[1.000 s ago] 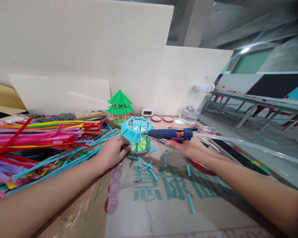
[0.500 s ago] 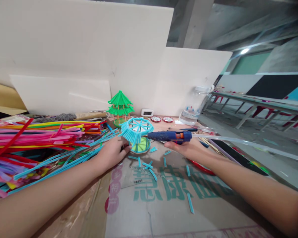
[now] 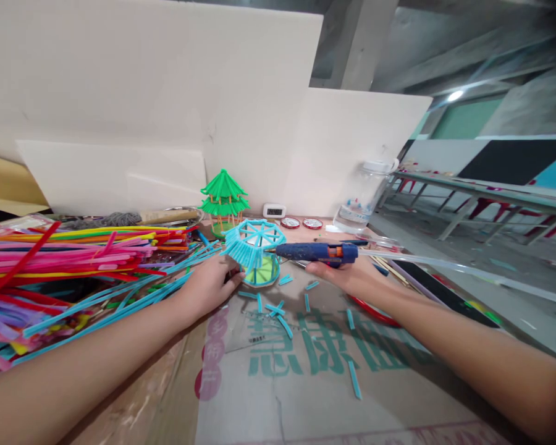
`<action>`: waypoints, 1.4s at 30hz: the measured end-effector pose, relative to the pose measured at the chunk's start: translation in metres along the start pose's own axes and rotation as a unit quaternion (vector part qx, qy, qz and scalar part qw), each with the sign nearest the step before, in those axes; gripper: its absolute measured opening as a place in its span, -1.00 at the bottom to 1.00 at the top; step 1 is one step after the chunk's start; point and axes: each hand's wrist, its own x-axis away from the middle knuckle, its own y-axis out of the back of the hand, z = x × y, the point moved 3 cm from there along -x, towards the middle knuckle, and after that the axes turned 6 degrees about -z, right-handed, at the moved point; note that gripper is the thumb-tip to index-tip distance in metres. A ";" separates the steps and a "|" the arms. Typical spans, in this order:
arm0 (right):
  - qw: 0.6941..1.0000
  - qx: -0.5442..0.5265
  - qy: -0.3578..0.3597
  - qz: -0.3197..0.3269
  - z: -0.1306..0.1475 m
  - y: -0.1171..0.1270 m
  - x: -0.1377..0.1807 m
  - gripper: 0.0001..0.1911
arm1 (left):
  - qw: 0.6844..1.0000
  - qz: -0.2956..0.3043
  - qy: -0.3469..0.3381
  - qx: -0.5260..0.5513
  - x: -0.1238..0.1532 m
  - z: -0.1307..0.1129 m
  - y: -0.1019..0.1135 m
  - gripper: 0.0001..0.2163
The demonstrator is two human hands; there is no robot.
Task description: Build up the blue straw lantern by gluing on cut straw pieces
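Observation:
My left hand is closed on the lower left side of a small pavilion model, its roof frame partly covered with light-blue pipe cleaner pieces and its round base green. In my right hand is a blue hot glue gun, pointing left, with a long clear glue stick trailing out of its back. The nozzle is at the right side of the blue roof; whether it touches cannot be made out. Cut blue pipe cleaner pieces lie scattered on the cardboard below the model.
Bundles of colourful pipe cleaners fill the left side. Behind the model stand a green pagoda model, a small digital clock and two round red-rimmed tins. A clear water bottle is at the back right, before a white board.
The glue gun's nozzle has shifted very slightly up and left along the blue roof. Both hands keep their hold, and the view has moved a touch.

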 end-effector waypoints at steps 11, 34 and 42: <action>0.999 -0.018 -0.019 -0.040 0.010 0.001 0.004 -0.73 | 1.000 -0.002 -0.001 -0.011 0.000 0.001 0.001 -0.73; 1.000 0.025 0.009 0.007 0.018 0.011 0.000 -0.68 | 1.000 -0.001 0.006 -0.025 0.001 0.000 0.000 -0.72; 0.999 -0.015 0.019 0.045 0.028 0.009 0.001 -0.76 | 1.000 -0.008 0.003 -0.028 0.000 0.001 0.000 -0.73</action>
